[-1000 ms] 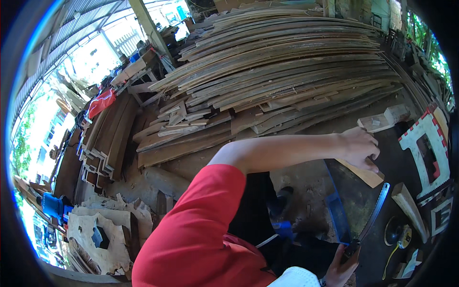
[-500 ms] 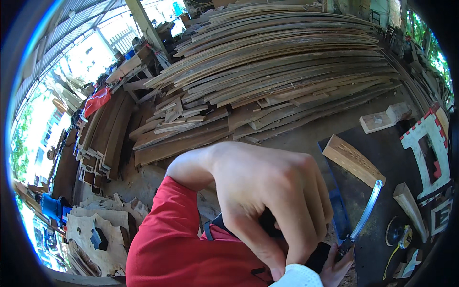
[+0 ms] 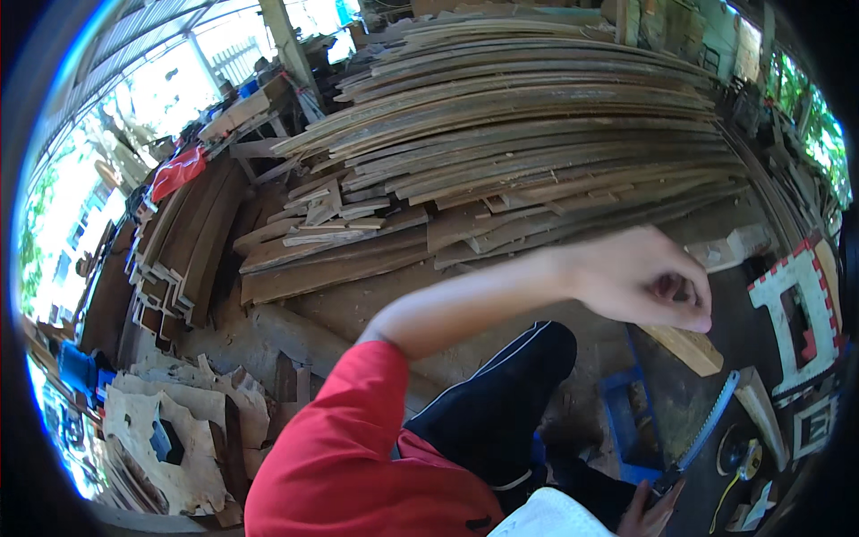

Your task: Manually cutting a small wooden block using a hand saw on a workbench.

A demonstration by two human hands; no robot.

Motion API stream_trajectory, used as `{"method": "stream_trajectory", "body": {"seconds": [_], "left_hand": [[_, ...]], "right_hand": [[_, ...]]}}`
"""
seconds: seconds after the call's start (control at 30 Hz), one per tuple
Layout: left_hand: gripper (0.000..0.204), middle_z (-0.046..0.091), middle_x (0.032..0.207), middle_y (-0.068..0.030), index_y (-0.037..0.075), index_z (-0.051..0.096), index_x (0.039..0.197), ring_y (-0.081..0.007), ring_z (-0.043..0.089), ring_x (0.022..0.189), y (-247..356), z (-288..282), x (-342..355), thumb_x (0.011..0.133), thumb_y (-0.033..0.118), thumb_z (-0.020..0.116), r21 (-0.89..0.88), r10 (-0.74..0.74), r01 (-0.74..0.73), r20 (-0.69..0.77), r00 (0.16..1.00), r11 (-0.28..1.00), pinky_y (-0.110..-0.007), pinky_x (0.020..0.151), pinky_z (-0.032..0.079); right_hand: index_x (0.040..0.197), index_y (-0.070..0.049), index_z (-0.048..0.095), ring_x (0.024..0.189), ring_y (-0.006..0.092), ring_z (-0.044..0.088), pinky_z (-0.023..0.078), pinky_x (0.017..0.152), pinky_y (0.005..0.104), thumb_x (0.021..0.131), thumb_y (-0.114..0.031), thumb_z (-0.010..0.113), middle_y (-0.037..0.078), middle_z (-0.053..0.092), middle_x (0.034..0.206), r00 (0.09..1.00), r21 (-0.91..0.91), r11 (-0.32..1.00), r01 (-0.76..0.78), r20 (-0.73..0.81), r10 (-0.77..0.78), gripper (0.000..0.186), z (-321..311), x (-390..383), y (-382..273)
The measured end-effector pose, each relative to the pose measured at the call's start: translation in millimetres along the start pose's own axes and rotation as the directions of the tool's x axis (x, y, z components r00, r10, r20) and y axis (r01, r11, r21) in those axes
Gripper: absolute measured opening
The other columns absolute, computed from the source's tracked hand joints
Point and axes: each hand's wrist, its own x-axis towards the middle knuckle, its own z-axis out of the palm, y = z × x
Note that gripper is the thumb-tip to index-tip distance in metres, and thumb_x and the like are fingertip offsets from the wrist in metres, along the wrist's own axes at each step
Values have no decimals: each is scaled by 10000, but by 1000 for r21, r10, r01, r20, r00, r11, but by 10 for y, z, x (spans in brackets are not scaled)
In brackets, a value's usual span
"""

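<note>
Saw (image 3: 710, 421) is staying clasped in your right hand (image 3: 651, 512); your curled left hand (image 3: 642, 276) is returning over the wooden block (image 3: 691, 349) near the saw, making contact possible; whether you're gripping, I cannot tell.

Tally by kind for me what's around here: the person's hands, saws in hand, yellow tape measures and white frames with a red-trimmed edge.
Hands: 2, the left hand and the right hand
Saws in hand: 1, the curved saw
Yellow tape measures: 1, the tape measure
Red-trimmed white frames: 1, the white frame
Total: 5
</note>
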Motion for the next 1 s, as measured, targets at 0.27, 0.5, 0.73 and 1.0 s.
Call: {"method": "stream_trajectory", "body": {"seconds": [0.27,0.5,0.73,1.0], "left_hand": [[703,752,1062,-142,98,742,1109,-332,742,1013,-1312,1172,485,806,732,724,689,-215,123,49,975,714,-479,857,587],[586,749,800,-133,136,730,992,-329,765,821,-891,1014,362,835,700,712,707,-331,329,-142,933,626,-475,687,603],[741,742,824,-160,12,627,1113,-324,761,823,-991,1041,205,924,728,616,803,-283,335,-216,935,493,-457,687,611],[611,752,953,-147,133,657,1135,-377,743,821,-912,1127,297,972,712,550,713,-382,394,-190,905,580,-484,687,601]], "right_hand": [[1547,115,348,1301,507,551,500,1038,496,1080,-357,588,371,450,1512,997,-64,997,-40,60,44,706,-458,298,-56],[1438,2,534,1170,469,643,505,955,481,1080,-236,583,296,660,1270,986,-2,997,80,-149,-79,433,-619,820,122],[1356,-30,584,1025,496,648,498,882,542,1081,-320,564,272,705,1075,970,-120,965,234,-37,-240,400,-605,1608,154],[1128,-36,566,793,460,679,499,756,536,1093,-298,533,232,657,777,982,38,983,179,53,-181,266,-485,1859,42]]}}
